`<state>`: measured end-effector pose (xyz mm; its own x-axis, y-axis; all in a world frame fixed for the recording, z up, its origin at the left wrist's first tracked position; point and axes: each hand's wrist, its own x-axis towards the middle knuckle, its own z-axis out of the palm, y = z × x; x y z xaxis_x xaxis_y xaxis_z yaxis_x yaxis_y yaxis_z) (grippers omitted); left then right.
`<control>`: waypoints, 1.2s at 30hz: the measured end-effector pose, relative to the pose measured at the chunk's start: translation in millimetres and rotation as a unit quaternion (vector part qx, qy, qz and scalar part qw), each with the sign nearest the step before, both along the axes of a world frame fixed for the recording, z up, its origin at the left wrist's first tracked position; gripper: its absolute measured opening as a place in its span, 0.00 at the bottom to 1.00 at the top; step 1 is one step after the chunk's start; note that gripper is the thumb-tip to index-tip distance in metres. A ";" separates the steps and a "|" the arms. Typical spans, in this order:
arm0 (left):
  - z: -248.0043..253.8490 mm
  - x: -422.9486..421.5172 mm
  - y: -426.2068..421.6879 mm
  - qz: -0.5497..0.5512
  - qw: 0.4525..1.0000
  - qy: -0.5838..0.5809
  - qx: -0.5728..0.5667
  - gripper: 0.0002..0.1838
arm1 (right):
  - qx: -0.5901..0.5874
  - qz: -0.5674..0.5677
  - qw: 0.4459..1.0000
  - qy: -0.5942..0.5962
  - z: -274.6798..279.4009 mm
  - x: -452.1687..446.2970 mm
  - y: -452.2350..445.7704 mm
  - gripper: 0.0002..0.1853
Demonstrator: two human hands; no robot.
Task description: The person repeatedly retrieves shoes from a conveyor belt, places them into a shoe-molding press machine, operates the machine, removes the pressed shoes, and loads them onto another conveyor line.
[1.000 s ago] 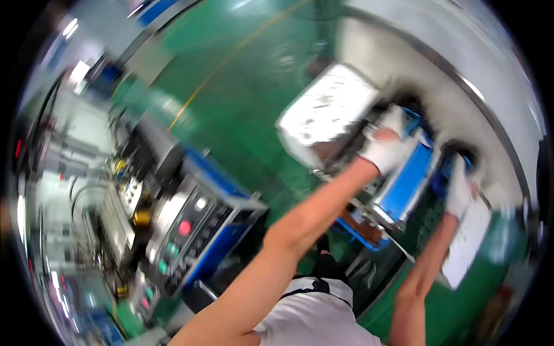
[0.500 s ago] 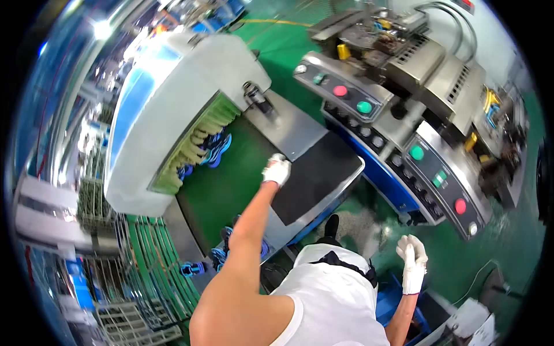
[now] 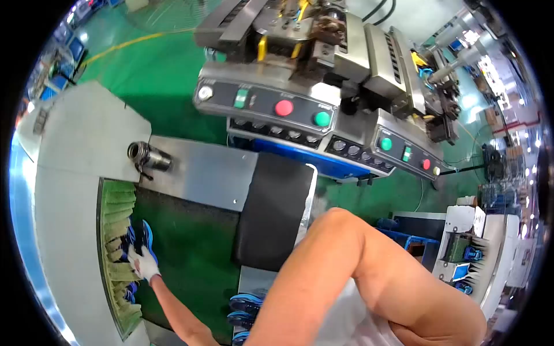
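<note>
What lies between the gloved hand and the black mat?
Beyond the shoe at the hand, only green belt, bare up to the mat, in the head view.

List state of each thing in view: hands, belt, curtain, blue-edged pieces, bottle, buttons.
Curtain: hanging, strips bent at the opening.
Left hand: white-gloved, at the curtain; grip unclear.
Right hand: out of frame.
Green belt: running or stopped, can't tell.
Blue-edged pieces: some at the curtain, others in a row beyond the belt.
Bottle: standing; lid unclear.
Red button: pressed or not, unclear.
</note>
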<state>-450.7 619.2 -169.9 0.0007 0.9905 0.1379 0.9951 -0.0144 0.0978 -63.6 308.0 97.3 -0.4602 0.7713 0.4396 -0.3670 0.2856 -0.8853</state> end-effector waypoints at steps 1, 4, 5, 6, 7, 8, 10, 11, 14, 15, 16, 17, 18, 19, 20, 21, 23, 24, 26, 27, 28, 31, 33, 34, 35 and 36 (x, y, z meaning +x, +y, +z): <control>14.0 4.5 17.3 0.030 0.999 0.017 -0.040 0.29 | -0.007 0.004 1.000 0.011 -4.9 -8.8 13.1 0.24; 9.0 7.7 47.5 0.053 0.985 0.095 -0.133 0.35 | -0.016 0.007 0.999 0.029 -17.0 -24.2 43.5 0.23; -4.4 6.1 51.5 0.034 0.969 0.133 -0.204 0.37 | -0.021 0.006 0.999 0.027 -21.7 -27.5 50.8 0.22; -17.8 0.8 56.7 0.008 0.961 0.199 -0.191 0.37 | -0.022 0.011 0.999 0.025 -25.3 -30.2 60.1 0.22; -35.7 -7.1 58.1 -0.018 0.949 0.261 -0.178 0.38 | -0.025 0.010 0.999 0.023 -27.6 -29.5 63.5 0.22; -57.7 -24.9 66.3 -0.036 0.948 0.259 -0.184 0.34 | -0.029 0.015 0.999 0.020 -29.6 -31.3 69.1 0.21; -58.8 -26.6 70.6 -0.039 0.954 0.225 -0.192 0.28 | -0.030 0.019 0.999 0.019 -32.0 -30.4 75.1 0.21; -23.6 -4.5 68.9 -0.037 0.947 0.210 -0.242 0.27 | -0.027 0.023 0.999 0.024 -31.8 -29.9 77.1 0.20; -48.5 -11.1 49.8 -0.074 0.946 0.269 -0.164 0.27 | -0.008 0.015 1.000 0.025 -26.2 -20.3 75.6 0.19; -47.5 -4.6 37.4 -0.039 0.951 0.199 -0.232 0.28 | -0.005 0.002 1.000 0.018 -22.6 -13.5 72.6 0.19; -52.4 0.7 17.9 -0.071 0.950 0.230 -0.198 0.30 | -0.005 -0.016 1.000 0.005 -19.8 -5.0 68.8 0.19; -40.6 19.5 -0.2 -0.057 0.944 0.212 -0.247 0.30 | -0.008 -0.040 0.999 -0.012 -17.5 9.0 64.1 0.18; -25.4 41.7 -21.8 -0.049 0.924 0.197 -0.324 0.42 | -0.029 -0.076 0.995 -0.049 -13.9 28.5 56.3 0.18; -22.5 55.6 -43.4 -0.052 0.919 0.185 -0.345 0.42 | -0.080 -0.106 0.984 -0.121 -14.4 51.3 49.0 0.16; -5.0 80.6 -67.4 -0.054 0.910 0.177 -0.371 0.44 | -0.143 -0.129 0.960 -0.202 -22.0 72.4 34.6 0.17; -8.5 90.0 -96.6 -0.082 0.920 0.147 -0.354 0.45 | -0.247 -0.143 0.934 -0.215 -39.9 87.6 11.0 0.22; 10.0 122.9 -144.1 -0.082 0.923 0.032 -0.375 0.46 | -0.447 -0.199 0.855 -0.175 -63.2 114.0 -28.2 0.27; 50.0 161.3 -165.8 -0.087 0.909 -0.033 -0.407 0.43 | -0.437 -0.250 0.856 -0.119 -97.8 123.7 -53.7 0.27; 59.7 193.0 -211.6 -0.103 0.933 -0.174 -0.298 0.33 | -0.494 -0.295 0.817 -0.037 -122.4 142.3 -80.5 0.27; 104.2 224.6 -216.7 -0.132 0.872 -0.277 -0.380 0.32 | -0.508 -0.307 0.804 -0.017 -133.0 153.0 -89.7 0.28; 127.1 244.9 -226.0 -0.203 0.837 -0.356 -0.362 0.30 | -0.493 -0.266 0.818 0.133 -168.7 161.3 -103.2 0.31; 186.3 293.4 -226.8 -0.326 0.762 -0.351 -0.436 0.43 | -0.490 -0.104 0.814 0.294 -164.5 174.8 -92.2 0.36; 149.6 311.5 -223.5 -0.363 0.725 -0.412 -0.415 0.37 | -0.398 0.051 0.840 0.365 -158.6 170.5 -83.1 0.35; 130.9 320.4 -221.7 -0.381 0.704 -0.441 -0.405 0.33 | -0.469 -0.025 0.817 0.335 -141.5 181.2 -89.1 0.35; 173.2 356.3 -212.4 -0.447 0.718 -0.389 -0.365 0.32 | -0.533 -0.102 0.784 0.302 -126.9 193.5 -94.5 0.35; 220.7 399.1 -204.4 -0.508 0.726 -0.334 -0.322 0.30 | -0.459 -0.013 0.783 0.419 -164.8 204.8 -95.1 0.35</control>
<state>-51.7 414.8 50.8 0.9215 0.3854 -0.0478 0.2305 -0.4437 0.8660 141.2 212.9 -67.5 -0.2851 0.9439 -0.1665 -0.9338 -0.3127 -0.1738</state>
